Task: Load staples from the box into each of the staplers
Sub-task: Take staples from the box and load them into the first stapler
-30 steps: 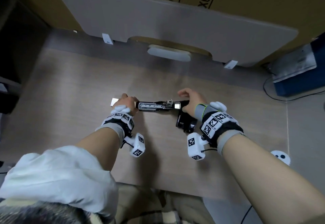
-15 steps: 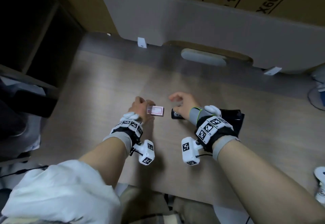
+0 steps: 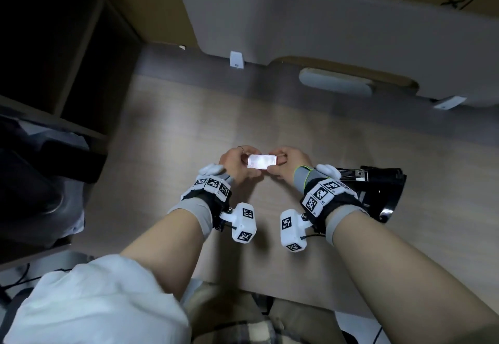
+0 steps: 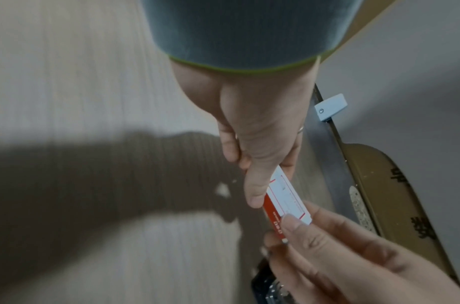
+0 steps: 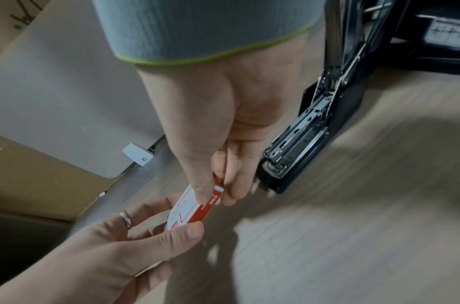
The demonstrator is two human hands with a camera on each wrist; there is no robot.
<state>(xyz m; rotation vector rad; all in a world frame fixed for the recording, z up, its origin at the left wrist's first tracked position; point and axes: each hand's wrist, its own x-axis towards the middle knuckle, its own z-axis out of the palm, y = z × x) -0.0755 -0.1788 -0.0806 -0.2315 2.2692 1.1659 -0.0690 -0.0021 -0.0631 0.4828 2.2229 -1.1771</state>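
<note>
A small white and red staple box (image 3: 261, 161) is held a little above the wooden table (image 3: 189, 133), between both hands. My left hand (image 3: 243, 164) pinches its left end with thumb and fingers (image 4: 254, 185). My right hand (image 3: 278, 165) pinches the right end, thumb on top (image 5: 201, 191). The box (image 5: 188, 212) looks closed in the right wrist view, and the left wrist view shows its white label and red side (image 4: 288, 197). A black stapler (image 3: 378, 187) lies on the table to the right of my right wrist, swung open with its metal magazine (image 5: 298, 142) exposed.
A grey board (image 3: 324, 19) leans against cardboard boxes along the table's back, held by white clips (image 3: 236, 59). A grey oval piece (image 3: 336, 84) sits below it. Dark shelving (image 3: 40, 73) stands to the left. The table's front edge runs close to my lap.
My right hand has let go of the stapler, which now lies at the right. My left hand has lifted the staple box, and the right hand has come over to hold its other end.
</note>
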